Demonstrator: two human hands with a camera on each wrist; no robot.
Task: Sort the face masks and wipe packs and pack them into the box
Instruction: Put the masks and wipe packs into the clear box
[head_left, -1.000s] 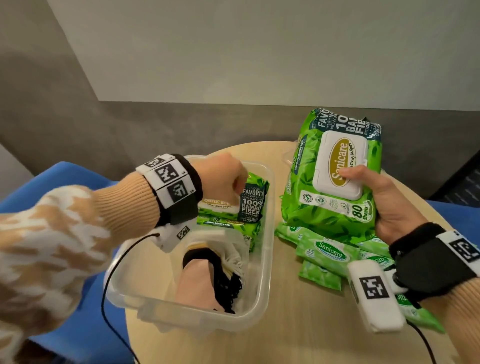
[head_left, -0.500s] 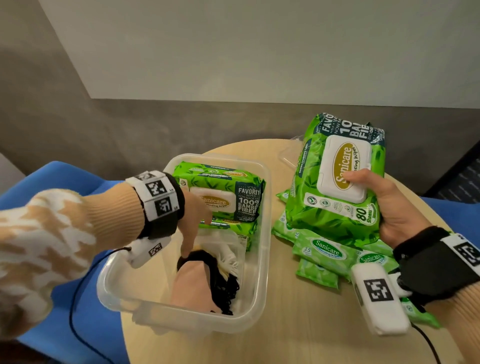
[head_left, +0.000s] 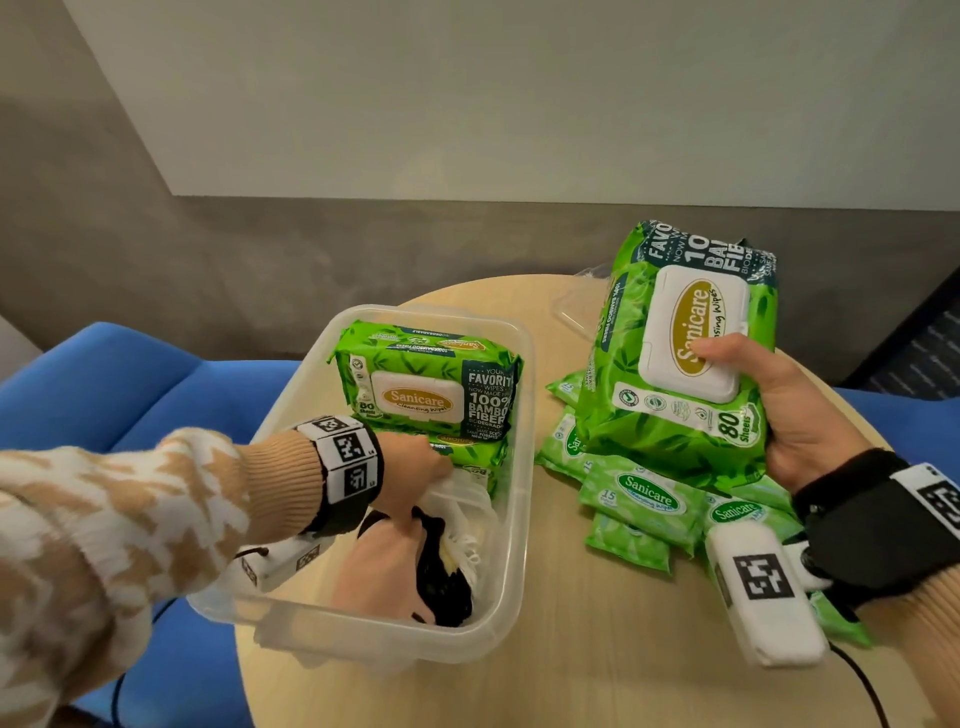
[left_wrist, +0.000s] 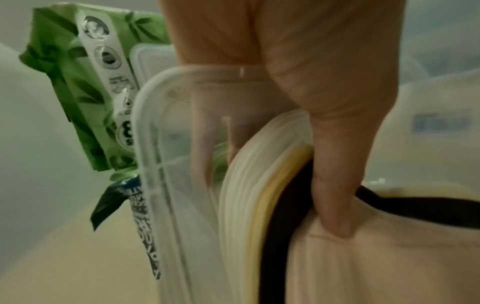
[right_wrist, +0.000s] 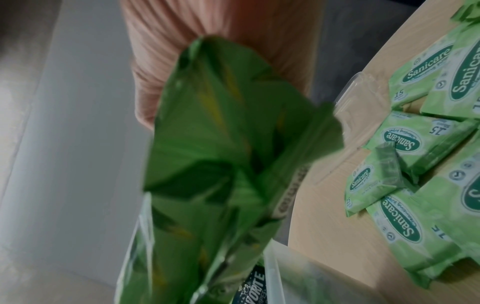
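A clear plastic box (head_left: 522, 447) stands on the table. Two large green wipe packs (head_left: 426, 384) are stacked at its far end. At its near end stands a bundle of face masks (head_left: 374, 566), beige, black and white. My left hand (head_left: 415, 467) reaches into the box and pinches this bundle. In the left wrist view the thumb (left_wrist: 337, 144) presses on the beige mask (left_wrist: 363, 267), with the fingers behind the white masks (left_wrist: 246, 185). My right hand (head_left: 779, 415) grips another large wipe pack (head_left: 680, 364) above several small wipe packs (head_left: 644, 499).
The round wooden table (head_left: 571, 649) is small, and its edge lies close to the box. Blue seats (head_left: 130, 374) stand around it. A clear lid (head_left: 576, 306) lies at the back, behind the held pack. A grey wall rises behind.
My left hand has moved from the top wipe pack in the box down to the masks and taken hold of them. The right hand keeps its pack raised in about the same place.
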